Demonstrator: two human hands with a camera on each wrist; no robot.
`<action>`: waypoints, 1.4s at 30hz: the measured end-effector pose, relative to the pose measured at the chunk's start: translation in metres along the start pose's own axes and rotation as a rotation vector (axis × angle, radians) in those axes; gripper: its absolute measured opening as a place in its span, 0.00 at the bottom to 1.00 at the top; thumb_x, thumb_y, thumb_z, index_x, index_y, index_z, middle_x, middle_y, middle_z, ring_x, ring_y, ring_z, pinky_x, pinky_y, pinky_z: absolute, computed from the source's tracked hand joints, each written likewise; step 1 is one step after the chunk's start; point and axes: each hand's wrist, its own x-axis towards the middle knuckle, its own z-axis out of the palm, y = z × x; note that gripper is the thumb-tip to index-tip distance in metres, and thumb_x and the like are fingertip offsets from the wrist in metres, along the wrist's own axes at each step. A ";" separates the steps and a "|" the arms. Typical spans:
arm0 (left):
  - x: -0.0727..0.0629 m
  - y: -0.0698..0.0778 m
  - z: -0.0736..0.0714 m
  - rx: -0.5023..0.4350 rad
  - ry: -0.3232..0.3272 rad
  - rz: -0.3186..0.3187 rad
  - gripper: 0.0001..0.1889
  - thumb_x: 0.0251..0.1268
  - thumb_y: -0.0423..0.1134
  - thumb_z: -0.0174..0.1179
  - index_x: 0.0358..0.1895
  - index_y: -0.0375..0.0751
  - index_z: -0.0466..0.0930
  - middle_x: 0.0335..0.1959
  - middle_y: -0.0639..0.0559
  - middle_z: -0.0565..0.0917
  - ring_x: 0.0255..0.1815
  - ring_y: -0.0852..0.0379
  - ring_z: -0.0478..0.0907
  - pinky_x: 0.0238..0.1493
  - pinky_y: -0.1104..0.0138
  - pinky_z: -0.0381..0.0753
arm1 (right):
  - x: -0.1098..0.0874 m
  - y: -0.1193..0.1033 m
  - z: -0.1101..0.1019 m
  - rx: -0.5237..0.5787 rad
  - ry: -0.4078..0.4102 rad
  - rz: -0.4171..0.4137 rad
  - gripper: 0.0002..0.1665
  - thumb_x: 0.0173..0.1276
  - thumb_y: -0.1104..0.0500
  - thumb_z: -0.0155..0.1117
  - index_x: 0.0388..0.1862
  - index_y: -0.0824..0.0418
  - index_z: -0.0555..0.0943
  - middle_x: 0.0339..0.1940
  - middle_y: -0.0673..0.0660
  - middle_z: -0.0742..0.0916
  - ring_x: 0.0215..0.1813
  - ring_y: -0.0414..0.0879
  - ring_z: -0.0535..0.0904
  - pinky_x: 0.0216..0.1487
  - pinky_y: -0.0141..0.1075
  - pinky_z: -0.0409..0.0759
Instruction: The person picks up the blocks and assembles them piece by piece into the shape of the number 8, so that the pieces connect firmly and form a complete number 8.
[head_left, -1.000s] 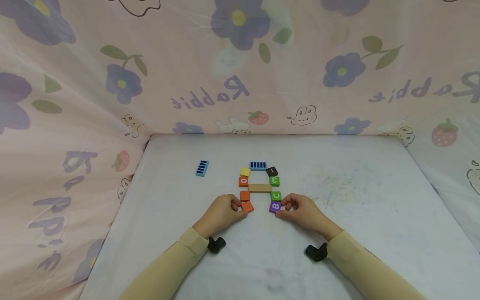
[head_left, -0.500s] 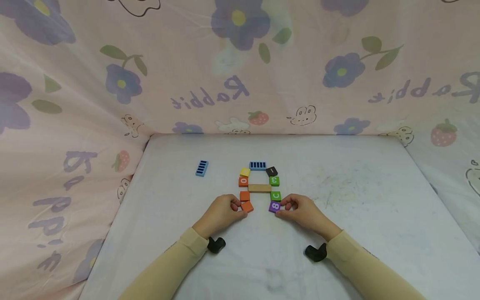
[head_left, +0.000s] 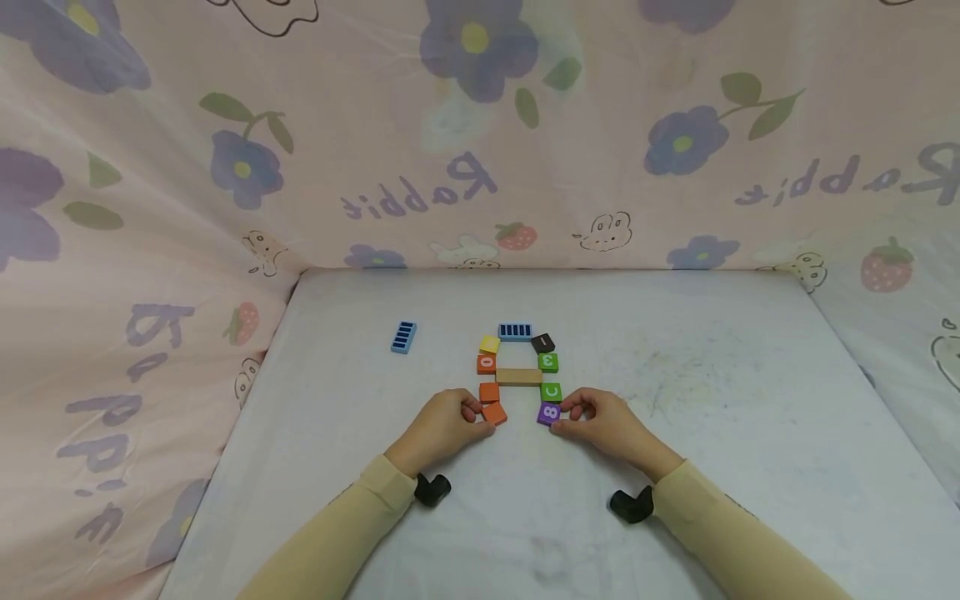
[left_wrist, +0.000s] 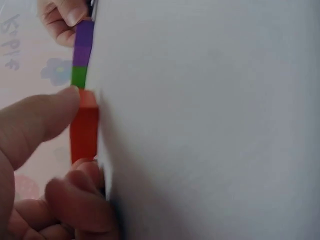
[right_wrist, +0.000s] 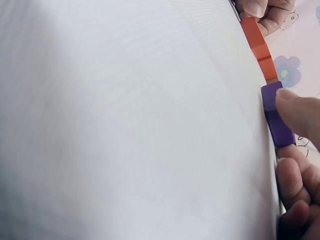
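My left hand (head_left: 448, 421) pinches a plain orange square tile (head_left: 494, 414) between thumb and fingers at the near left end of a ring of tiles. Opposite it, my right hand (head_left: 602, 421) pinches a purple tile (head_left: 550, 412) marked 8. In the left wrist view the orange tile (left_wrist: 84, 132) sits between thumb and index finger, low on the white surface. The right wrist view has the purple tile (right_wrist: 278, 115) held the same way. Just beyond the hands lie another orange tile (head_left: 489, 392) and a green tile (head_left: 551, 392) marked C.
A wooden plank (head_left: 519, 377) spans the two columns. Further back are an orange tile (head_left: 487, 363), a yellow tile (head_left: 490, 344), a green tile (head_left: 548, 362), a black tile (head_left: 543, 342) and a blue block (head_left: 515, 332). Another blue block (head_left: 403, 337) lies apart on the left.
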 end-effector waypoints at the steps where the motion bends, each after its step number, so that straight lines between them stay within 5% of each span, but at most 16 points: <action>1: 0.000 -0.001 -0.002 -0.001 0.006 -0.010 0.18 0.54 0.53 0.71 0.40 0.45 0.80 0.32 0.55 0.78 0.34 0.55 0.74 0.36 0.63 0.75 | 0.000 0.000 0.000 0.000 -0.001 0.001 0.24 0.51 0.42 0.77 0.40 0.54 0.81 0.31 0.52 0.79 0.33 0.47 0.70 0.32 0.37 0.67; 4: 0.004 -0.005 -0.012 -0.009 0.060 -0.034 0.21 0.55 0.56 0.69 0.44 0.46 0.80 0.35 0.56 0.78 0.36 0.56 0.74 0.39 0.63 0.76 | 0.000 0.000 0.000 0.001 -0.005 0.001 0.25 0.51 0.41 0.77 0.41 0.54 0.81 0.32 0.52 0.79 0.33 0.47 0.70 0.32 0.37 0.67; 8: 0.017 -0.013 -0.040 -0.069 0.210 -0.026 0.24 0.59 0.54 0.66 0.52 0.43 0.78 0.40 0.53 0.79 0.41 0.54 0.74 0.42 0.61 0.76 | 0.000 0.000 0.001 0.001 0.000 0.001 0.25 0.51 0.41 0.77 0.40 0.54 0.81 0.32 0.52 0.79 0.33 0.47 0.70 0.32 0.38 0.67; 12: 0.031 -0.032 -0.070 -0.163 0.371 -0.029 0.28 0.63 0.48 0.65 0.60 0.36 0.71 0.49 0.44 0.76 0.49 0.49 0.71 0.49 0.57 0.73 | 0.001 0.002 0.001 -0.006 0.002 0.006 0.25 0.51 0.41 0.77 0.41 0.53 0.81 0.32 0.52 0.79 0.34 0.47 0.70 0.33 0.38 0.67; 15: 0.039 -0.049 -0.085 -0.187 0.432 -0.078 0.33 0.62 0.49 0.65 0.64 0.34 0.66 0.55 0.40 0.71 0.55 0.45 0.67 0.55 0.55 0.70 | 0.001 0.003 0.001 -0.012 0.004 0.008 0.25 0.51 0.40 0.77 0.41 0.53 0.81 0.32 0.52 0.79 0.34 0.47 0.70 0.33 0.38 0.67; 21: 0.051 -0.073 -0.099 -0.208 0.307 -0.198 0.43 0.57 0.61 0.65 0.67 0.36 0.61 0.61 0.40 0.67 0.60 0.44 0.66 0.61 0.52 0.66 | 0.001 0.004 0.003 -0.012 0.011 0.002 0.24 0.51 0.41 0.77 0.40 0.52 0.81 0.32 0.52 0.79 0.34 0.47 0.70 0.33 0.38 0.66; 26: 0.055 -0.083 -0.104 -0.211 0.235 -0.197 0.42 0.55 0.60 0.67 0.65 0.37 0.62 0.59 0.42 0.68 0.59 0.44 0.66 0.61 0.51 0.66 | 0.000 0.004 0.003 -0.021 0.014 -0.003 0.23 0.51 0.42 0.77 0.40 0.52 0.80 0.31 0.51 0.79 0.33 0.47 0.70 0.32 0.38 0.66; 33: 0.055 -0.086 -0.106 -0.216 0.248 -0.178 0.32 0.60 0.50 0.67 0.61 0.37 0.65 0.56 0.41 0.69 0.58 0.44 0.66 0.60 0.51 0.66 | 0.000 0.001 0.002 -0.025 0.009 0.002 0.24 0.51 0.41 0.77 0.40 0.52 0.80 0.32 0.51 0.79 0.34 0.47 0.70 0.33 0.38 0.66; 42: 0.060 -0.086 -0.099 -0.125 0.271 -0.161 0.33 0.57 0.54 0.68 0.58 0.36 0.69 0.52 0.41 0.69 0.52 0.46 0.67 0.55 0.54 0.68 | -0.002 0.002 0.001 -0.018 0.000 -0.009 0.23 0.52 0.42 0.77 0.41 0.53 0.80 0.32 0.52 0.79 0.34 0.47 0.70 0.33 0.37 0.66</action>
